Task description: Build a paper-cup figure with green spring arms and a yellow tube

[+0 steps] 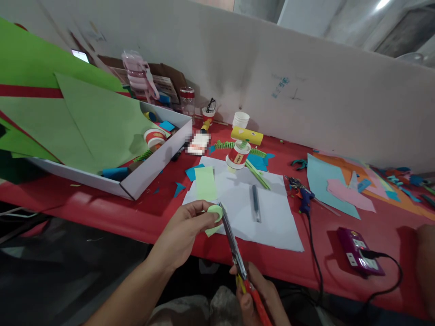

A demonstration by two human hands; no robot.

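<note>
Between thumb and fingers, my left hand pinches a small round piece of light green paper. My right hand grips scissors with red and yellow handles; their blades point up and away, with the tips beside the green piece. White paper sheets lie under and beyond the blades. On them rest a light green paper rectangle, a pen or cutter and green strips. A red and white paper cup stands at the sheets' far edge, with green folded paper springs at its sides.
A white box with green sheets stands on the left. Behind are a yellow roll, white cups and a clear bottle. To the right lie a glue gun, coloured papers, a purple power strip and a person's arm.
</note>
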